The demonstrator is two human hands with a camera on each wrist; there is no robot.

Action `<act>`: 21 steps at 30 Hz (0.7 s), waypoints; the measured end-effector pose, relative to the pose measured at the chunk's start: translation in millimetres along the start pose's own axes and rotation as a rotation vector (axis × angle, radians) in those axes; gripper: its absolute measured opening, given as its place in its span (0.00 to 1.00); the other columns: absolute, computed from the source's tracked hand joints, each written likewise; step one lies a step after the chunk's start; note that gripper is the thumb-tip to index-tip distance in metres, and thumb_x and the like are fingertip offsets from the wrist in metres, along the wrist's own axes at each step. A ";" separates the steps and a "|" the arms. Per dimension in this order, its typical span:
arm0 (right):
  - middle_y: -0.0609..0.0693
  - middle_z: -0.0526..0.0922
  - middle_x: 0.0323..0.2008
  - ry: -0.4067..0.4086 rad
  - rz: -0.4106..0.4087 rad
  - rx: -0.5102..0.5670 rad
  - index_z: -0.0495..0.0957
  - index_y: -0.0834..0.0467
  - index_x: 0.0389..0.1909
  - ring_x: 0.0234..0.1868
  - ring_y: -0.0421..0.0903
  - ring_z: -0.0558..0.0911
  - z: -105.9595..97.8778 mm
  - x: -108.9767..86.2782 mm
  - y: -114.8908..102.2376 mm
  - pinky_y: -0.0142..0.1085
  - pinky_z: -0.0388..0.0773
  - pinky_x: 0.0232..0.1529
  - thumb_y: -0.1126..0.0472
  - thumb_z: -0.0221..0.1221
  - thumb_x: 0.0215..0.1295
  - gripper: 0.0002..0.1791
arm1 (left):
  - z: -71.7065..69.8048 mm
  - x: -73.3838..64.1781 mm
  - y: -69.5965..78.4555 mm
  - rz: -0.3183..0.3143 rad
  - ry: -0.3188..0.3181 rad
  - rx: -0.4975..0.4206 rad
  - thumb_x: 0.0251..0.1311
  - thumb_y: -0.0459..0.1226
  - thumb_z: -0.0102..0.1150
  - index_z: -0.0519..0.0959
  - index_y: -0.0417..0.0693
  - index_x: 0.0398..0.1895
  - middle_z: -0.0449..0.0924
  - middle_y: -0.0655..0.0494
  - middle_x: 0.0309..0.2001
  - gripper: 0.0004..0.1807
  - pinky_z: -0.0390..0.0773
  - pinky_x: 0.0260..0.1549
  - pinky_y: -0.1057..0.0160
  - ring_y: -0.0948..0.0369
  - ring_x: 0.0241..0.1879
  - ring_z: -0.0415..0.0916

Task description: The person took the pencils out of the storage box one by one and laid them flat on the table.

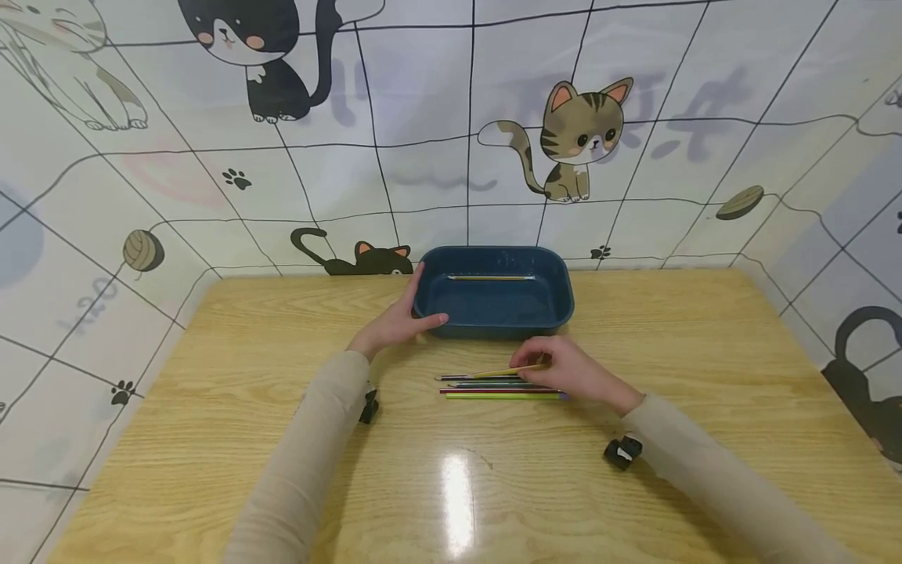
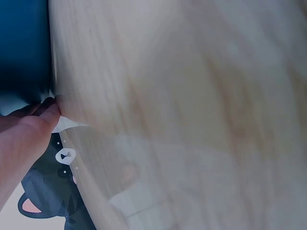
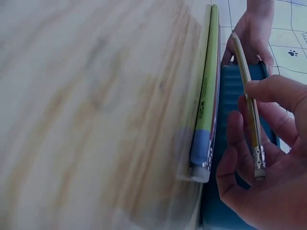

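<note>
My right hand (image 1: pixel 567 366) pinches a yellow pencil (image 3: pixel 247 81) between thumb and fingers, its silver eraser end towards the palm. The pencil is tilted a little above several pencils (image 1: pixel 493 390) lying side by side, among them a lime-green pencil (image 3: pixel 206 100) with a blue band near its eraser. Against the left end of a dark blue plastic bin (image 1: pixel 493 332) rests my left hand (image 1: pixel 398 319), thumb stretched across the near corner and fingers straight along the outer wall. One pencil (image 1: pixel 491 277) lies inside the bin along its far side.
The bin stands at the back of the wooden table (image 1: pixel 296 329), close to a cat-patterned curtain (image 1: pixel 423 180) that also hangs along both sides. A black wrist device (image 1: pixel 623 453) shows under the right sleeve.
</note>
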State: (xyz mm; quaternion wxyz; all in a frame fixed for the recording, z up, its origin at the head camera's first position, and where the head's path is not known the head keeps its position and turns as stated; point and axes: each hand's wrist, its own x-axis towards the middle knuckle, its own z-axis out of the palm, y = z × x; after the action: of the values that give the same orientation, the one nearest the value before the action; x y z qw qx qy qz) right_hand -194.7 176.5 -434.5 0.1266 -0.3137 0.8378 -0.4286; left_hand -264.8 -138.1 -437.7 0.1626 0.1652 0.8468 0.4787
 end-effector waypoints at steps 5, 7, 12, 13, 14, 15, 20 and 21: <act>0.48 0.84 0.39 -0.005 0.014 0.013 0.83 0.60 0.42 0.39 0.44 0.80 2.0 2.0 1.1 0.37 0.77 0.40 0.66 0.61 0.65 0.07 | -0.6 -0.1 0.5 -0.003 -0.001 -0.005 0.63 0.49 0.62 0.24 0.70 0.75 0.22 0.59 0.76 0.57 0.49 0.66 0.42 0.50 0.74 0.32; 0.49 0.84 0.39 -0.007 0.019 0.020 0.83 0.61 0.42 0.40 0.45 0.81 2.7 2.9 0.9 0.38 0.77 0.40 0.67 0.61 0.65 0.07 | -0.8 -1.4 3.3 -0.003 -0.006 -0.010 0.63 0.49 0.61 0.24 0.69 0.75 0.21 0.59 0.76 0.57 0.48 0.66 0.42 0.49 0.74 0.32; 0.48 0.83 0.37 -0.010 0.033 -0.005 0.83 0.61 0.40 0.38 0.44 0.80 4.9 5.9 2.1 0.37 0.77 0.40 0.69 0.61 0.64 0.06 | -3.5 -12.2 24.1 -0.010 -0.028 -0.030 0.65 0.45 0.61 0.24 0.59 0.76 0.21 0.52 0.76 0.56 0.47 0.66 0.41 0.46 0.74 0.32; 0.47 0.83 0.36 -0.010 0.033 -0.020 0.83 0.61 0.39 0.37 0.43 0.80 5.5 6.6 2.7 0.37 0.77 0.40 0.69 0.61 0.63 0.06 | -4.1 -14.4 28.4 -0.013 -0.033 -0.030 0.65 0.44 0.61 0.24 0.57 0.76 0.21 0.51 0.76 0.56 0.47 0.66 0.41 0.46 0.74 0.31; 0.47 0.83 0.35 -0.010 0.035 -0.030 0.83 0.61 0.39 0.37 0.43 0.80 6.1 7.2 3.0 0.37 0.77 0.40 0.69 0.61 0.63 0.05 | -4.6 -16.1 32.0 -0.014 -0.036 -0.029 0.65 0.43 0.60 0.24 0.55 0.76 0.21 0.50 0.76 0.56 0.47 0.66 0.41 0.45 0.73 0.31; 0.48 0.83 0.35 -0.011 0.038 -0.042 0.83 0.61 0.38 0.36 0.43 0.79 6.7 7.7 3.2 0.37 0.77 0.39 0.69 0.61 0.63 0.05 | -5.0 -16.9 34.0 -0.011 -0.038 -0.024 0.65 0.42 0.60 0.25 0.53 0.76 0.21 0.48 0.76 0.56 0.48 0.66 0.41 0.45 0.73 0.32; 0.48 0.83 0.35 -0.021 0.059 -0.066 0.83 0.60 0.37 0.36 0.42 0.79 8.1 9.0 3.4 0.37 0.76 0.39 0.68 0.62 0.63 0.04 | -3.0 -10.7 22.7 0.005 -0.023 -0.018 0.65 0.44 0.60 0.25 0.56 0.76 0.22 0.51 0.76 0.56 0.47 0.66 0.40 0.46 0.74 0.31; 0.48 0.83 0.34 -0.023 0.062 -0.065 0.83 0.60 0.37 0.35 0.42 0.79 8.2 9.1 3.4 0.37 0.76 0.39 0.68 0.62 0.63 0.04 | -2.2 -8.2 17.9 0.007 -0.017 -0.014 0.65 0.45 0.61 0.25 0.59 0.76 0.22 0.53 0.76 0.56 0.47 0.66 0.41 0.47 0.74 0.31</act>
State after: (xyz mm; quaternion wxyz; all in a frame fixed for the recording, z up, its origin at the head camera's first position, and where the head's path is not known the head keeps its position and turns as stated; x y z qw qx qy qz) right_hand -199.2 166.9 -441.6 0.1393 -0.2963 0.8591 -0.3935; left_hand -256.2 -134.6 -420.2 0.1695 0.1709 0.8414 0.4838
